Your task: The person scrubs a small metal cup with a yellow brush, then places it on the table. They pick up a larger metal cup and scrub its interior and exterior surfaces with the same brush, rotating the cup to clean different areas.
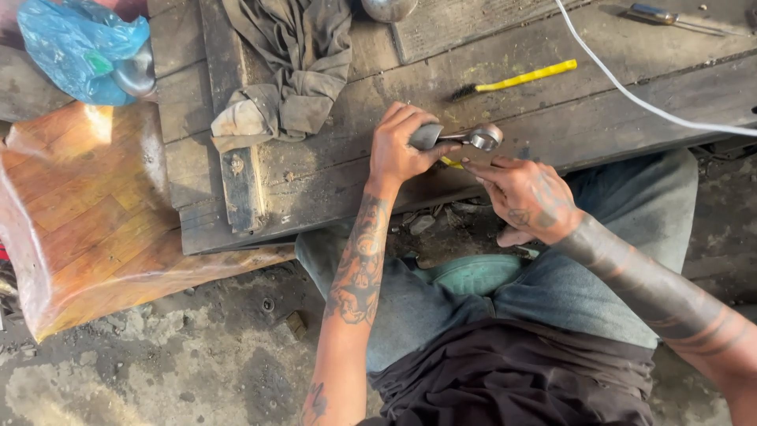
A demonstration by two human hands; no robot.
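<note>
a worn wooden workbench (331, 170) of dark, stained planks fills the upper part of the view. a crumpled grey rag (288, 71) lies on its left portion, one end hanging over a raised plank. a brush with a yellow handle (516, 80) lies on the boards right of centre, bristles pointing left. a white cable (631, 95) runs diagonally across the right side of the bench. a screwdriver (666, 16) lies near the top right corner. a blue plastic bag (75, 47) sits at the top left, off the bench. a reddish wooden board (87, 213) leans below the bag. the ground (158, 371) is cracked, dirty concrete.
</note>
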